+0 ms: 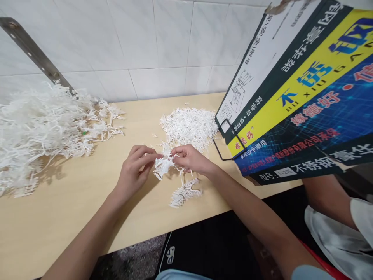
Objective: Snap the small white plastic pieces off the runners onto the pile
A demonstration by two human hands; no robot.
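The left hand (pixel 135 167) has its thumb and forefinger closed on the left side of a white clump (pixel 163 165) (a tangle of thin, branching bits). The right hand (pixel 189 158) pinches the same clump from the other side, fingertips together on it, so the clump sits between the two hands, over the table (pixel 116 217). Just below it is a loose sprig (pixel 185 192) (whether a strand joins the two, I cannot tell). Beyond the hands lies a low pile of small white pieces (pixel 190 126). Near its right side, a black wire frame (pixel 242 140) stands against a big printed carton (pixel 303 93), which is tilted. Well to the left is a much larger white heap (pixel 49 124), below a metal bracket (pixel 36 48) on the tiled wall (pixel 163 42). At the far right, another person's arm (pixel 329 196) shows under the carton.
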